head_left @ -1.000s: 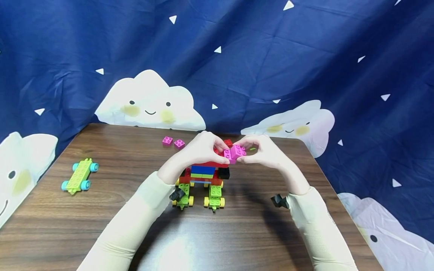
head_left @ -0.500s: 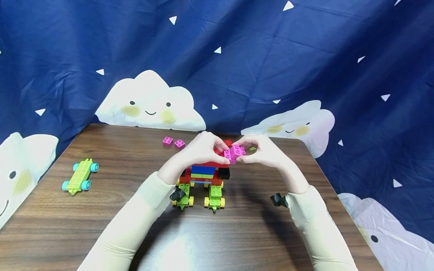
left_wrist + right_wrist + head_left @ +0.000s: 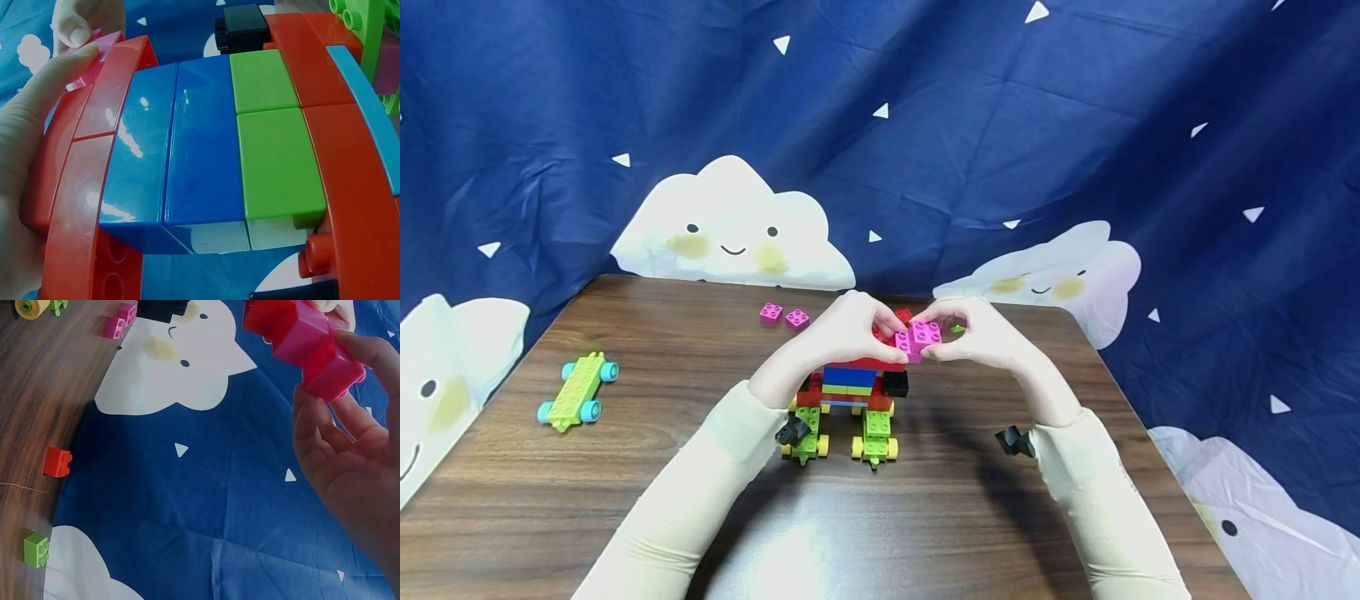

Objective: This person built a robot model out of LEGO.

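Note:
A toy brick model [image 3: 848, 379] of red, blue and green bricks stands on two green wheeled bases [image 3: 876, 429] with yellow wheels. My left hand [image 3: 835, 337] grips its red top [image 3: 78, 140] from the side, the thumb tip lying against a lower pink brick [image 3: 904, 343] at the right end. Between thumb and fingers, my right hand [image 3: 985, 337] pinches a second pink brick [image 3: 927, 332], which sits over part of the lower one. Whether its studs are fully pressed together cannot be told. The left hand's fingers hide some of the model's top.
Two loose pink bricks [image 3: 784, 316] lie behind the model. A green wheeled base [image 3: 577, 390] with blue wheels is off to the left. Beyond the hands are a red brick [image 3: 57, 462] and a green brick [image 3: 36, 550], near the table's far edge [image 3: 730, 283].
The pink brick in my right hand has turned from tilted to more level and shifted very slightly left with that hand. The left hand and the model have stayed in place.

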The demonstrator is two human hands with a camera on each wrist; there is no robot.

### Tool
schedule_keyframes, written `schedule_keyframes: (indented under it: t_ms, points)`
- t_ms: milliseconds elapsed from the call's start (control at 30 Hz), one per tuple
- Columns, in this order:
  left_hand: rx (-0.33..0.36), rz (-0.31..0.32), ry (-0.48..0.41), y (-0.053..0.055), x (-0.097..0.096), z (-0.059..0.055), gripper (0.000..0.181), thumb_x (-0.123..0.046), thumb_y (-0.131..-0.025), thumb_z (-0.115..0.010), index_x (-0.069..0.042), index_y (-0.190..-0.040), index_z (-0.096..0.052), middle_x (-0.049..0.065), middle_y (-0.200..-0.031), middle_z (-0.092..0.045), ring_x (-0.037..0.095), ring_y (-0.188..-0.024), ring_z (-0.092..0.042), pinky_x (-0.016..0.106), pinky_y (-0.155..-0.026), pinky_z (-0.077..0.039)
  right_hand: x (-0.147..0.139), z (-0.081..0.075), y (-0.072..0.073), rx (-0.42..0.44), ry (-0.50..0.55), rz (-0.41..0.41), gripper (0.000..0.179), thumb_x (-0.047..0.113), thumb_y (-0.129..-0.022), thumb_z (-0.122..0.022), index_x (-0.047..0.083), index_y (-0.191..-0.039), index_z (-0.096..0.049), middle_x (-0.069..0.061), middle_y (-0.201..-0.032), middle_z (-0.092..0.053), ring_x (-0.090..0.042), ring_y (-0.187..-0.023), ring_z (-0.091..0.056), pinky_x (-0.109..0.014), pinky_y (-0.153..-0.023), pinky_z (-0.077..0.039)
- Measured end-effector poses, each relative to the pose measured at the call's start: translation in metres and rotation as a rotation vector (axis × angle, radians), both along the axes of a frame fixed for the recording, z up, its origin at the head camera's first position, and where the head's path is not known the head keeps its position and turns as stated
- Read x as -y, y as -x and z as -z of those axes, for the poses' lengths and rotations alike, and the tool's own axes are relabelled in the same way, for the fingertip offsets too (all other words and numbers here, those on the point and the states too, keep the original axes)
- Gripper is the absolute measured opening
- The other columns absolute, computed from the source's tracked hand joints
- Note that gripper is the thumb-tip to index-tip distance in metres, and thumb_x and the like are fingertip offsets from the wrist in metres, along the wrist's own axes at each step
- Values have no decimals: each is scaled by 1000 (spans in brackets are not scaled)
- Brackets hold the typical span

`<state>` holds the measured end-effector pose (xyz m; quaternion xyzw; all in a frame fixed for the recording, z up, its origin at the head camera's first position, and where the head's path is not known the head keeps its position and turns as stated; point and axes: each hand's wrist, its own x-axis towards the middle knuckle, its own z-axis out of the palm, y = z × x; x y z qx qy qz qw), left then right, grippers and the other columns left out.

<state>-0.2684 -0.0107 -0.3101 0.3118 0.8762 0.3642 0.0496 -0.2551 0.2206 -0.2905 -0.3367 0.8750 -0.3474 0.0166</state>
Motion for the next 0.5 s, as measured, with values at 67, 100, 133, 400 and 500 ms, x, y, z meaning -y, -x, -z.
schedule_keyframes:
  t_ms: [67, 100, 133, 400, 500]
  points:
    - [1, 0, 0, 0, 0, 0, 43, -37, -74, -84, -12, -108, -76, 1, -100, -76, 16, -93, -65, 27, -78, -55, 0, 1, 0, -4, -1, 0, 33, 10, -75, -81, 3, -106, -72, -8, -97, -73, -10, -85, -60, -22, -76, -52]
    - [3, 1, -1, 0, 0, 1, 43, -37, -74, -84, -12, -108, -76, 2, -100, -76, 16, -93, -66, 27, -78, -55, 0, 1, 1, -4, -1, 1, 33, 10, -75, -81, 3, -106, -72, -8, -97, -73, -10, -85, -60, -22, -76, -52]
    - [3, 1, -2, 0, 0, 1, 43, -37, -74, -84, -12, -108, -76, 2, -100, -76, 16, -93, -66, 27, -78, -55, 0, 1, 1, -3, -1, 1, 33, 10, -75, -81, 3, -106, -72, -7, -97, -73, -10, -85, -60, -22, -76, -52]
    - [4, 3, -13, 1, 0, 1, 43, -37, -74, -84, -12, -108, -76, 2, -100, -76, 15, -91, -66, 27, -78, -56, 2, 1, -1, 4, 11, 1, 33, 11, -75, -80, 2, -106, -72, -8, -96, -73, -13, -86, -60, -23, -76, -52]
    - [4, 2, -10, 1, 0, 1, 43, -37, -74, -84, -12, -108, -76, 2, -100, -76, 15, -92, -66, 27, -79, -56, 3, 1, -1, 5, 14, 1, 32, 10, -75, -80, 2, -105, -72, -8, -95, -73, -13, -85, -60, -22, -75, -52]
